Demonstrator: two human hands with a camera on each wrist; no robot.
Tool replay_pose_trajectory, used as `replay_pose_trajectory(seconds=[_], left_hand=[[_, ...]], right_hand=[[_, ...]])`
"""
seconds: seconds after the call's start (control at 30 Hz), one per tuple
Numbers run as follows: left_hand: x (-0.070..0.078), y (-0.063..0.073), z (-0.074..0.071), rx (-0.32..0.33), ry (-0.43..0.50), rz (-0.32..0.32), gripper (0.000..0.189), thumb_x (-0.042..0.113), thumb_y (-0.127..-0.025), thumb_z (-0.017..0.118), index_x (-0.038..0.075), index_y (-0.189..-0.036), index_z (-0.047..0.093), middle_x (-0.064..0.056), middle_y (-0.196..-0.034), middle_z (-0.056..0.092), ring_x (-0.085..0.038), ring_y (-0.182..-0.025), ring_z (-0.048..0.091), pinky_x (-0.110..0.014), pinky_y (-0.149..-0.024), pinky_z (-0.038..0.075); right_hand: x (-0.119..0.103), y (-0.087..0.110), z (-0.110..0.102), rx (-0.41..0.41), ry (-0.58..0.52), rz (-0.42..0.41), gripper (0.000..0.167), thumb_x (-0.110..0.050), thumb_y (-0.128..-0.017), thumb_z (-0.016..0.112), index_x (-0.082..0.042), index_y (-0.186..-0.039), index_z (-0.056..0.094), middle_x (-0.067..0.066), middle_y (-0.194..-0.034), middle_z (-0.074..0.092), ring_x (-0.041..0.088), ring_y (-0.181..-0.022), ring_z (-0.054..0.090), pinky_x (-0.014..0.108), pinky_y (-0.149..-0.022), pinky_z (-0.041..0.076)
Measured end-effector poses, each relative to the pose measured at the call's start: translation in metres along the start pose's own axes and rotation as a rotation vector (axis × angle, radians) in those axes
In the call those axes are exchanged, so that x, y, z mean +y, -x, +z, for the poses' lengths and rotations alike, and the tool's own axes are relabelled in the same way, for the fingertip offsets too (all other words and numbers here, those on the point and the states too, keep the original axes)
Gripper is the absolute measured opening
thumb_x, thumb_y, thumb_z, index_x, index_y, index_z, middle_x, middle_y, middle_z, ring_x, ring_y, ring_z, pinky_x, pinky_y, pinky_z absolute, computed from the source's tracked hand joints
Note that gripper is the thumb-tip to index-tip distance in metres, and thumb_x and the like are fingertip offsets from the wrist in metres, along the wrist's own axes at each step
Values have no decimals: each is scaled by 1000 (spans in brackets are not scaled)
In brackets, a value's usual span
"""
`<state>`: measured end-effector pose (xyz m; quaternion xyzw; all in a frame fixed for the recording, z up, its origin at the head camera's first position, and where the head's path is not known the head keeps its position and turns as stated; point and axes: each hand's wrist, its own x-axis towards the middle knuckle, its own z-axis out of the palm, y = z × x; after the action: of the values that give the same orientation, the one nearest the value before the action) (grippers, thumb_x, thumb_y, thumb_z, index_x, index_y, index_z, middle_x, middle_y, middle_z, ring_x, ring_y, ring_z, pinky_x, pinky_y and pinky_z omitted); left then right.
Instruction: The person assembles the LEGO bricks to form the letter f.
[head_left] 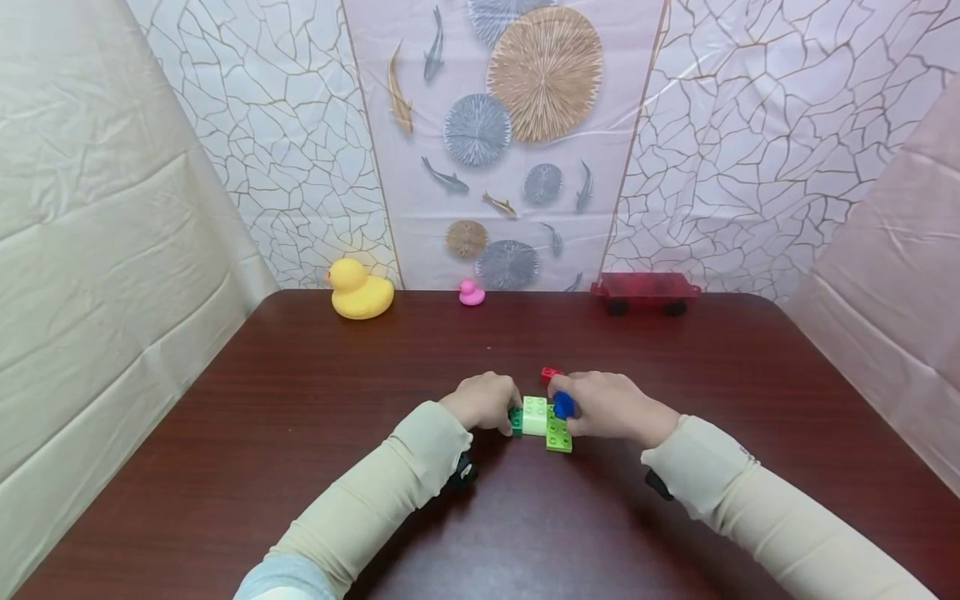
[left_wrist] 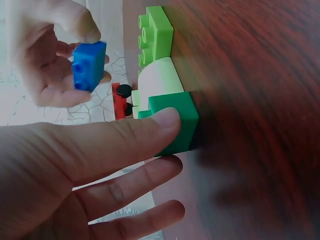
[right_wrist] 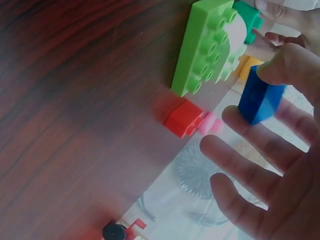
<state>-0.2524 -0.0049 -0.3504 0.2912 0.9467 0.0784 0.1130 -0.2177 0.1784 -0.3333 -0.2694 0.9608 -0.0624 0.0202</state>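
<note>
My left hand [head_left: 482, 402] pinches a dark green brick [left_wrist: 184, 120] between thumb and fingers, low at the tabletop. Against that brick stands a pale green brick with a rounded side [left_wrist: 162, 80], and beyond it a long lime green brick [right_wrist: 197, 55] with its studs up. In my right hand [head_left: 611, 408] a small blue brick [right_wrist: 261, 97] is pinched by the thumb and fingertips, raised over the lime brick. A small red brick [right_wrist: 184, 119] lies on the table just past the lime brick, close to my right fingers.
Along the far edge of the brown table [head_left: 315, 517] stand a yellow duck [head_left: 360, 292], a small pink duck [head_left: 471, 293] and a red wheeled flatbed [head_left: 648, 287]. Patterned cloth [head_left: 480, 217] hangs behind the table, and plain cloth flanks both sides.
</note>
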Motion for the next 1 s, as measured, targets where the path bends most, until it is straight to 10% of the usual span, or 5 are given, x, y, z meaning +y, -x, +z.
replay_pose_trajectory(seconds=[0.3,1.0], left_hand=[[2,2,-1,21,5,-5,28,19,-62,78,19,-89,69,11,-72,58,-8,-66,49,-29,-57,41],[-3,0,0,11,80,-57,19,23,-60,79,20,-73,66,12,-64,55,-9,-64,49,-30,-54,39]], right_hand=[[-10,-6,4,49,-100,-8,42,-25,-66,74,-15,-94,44,-3,-71,53,9,-57,47,24,-52,41],[-21,-23,18,77,-186,-36,40,-27,-63,77,-16,-96,57,-5,-85,56,11,-75,50,31,-64,46]])
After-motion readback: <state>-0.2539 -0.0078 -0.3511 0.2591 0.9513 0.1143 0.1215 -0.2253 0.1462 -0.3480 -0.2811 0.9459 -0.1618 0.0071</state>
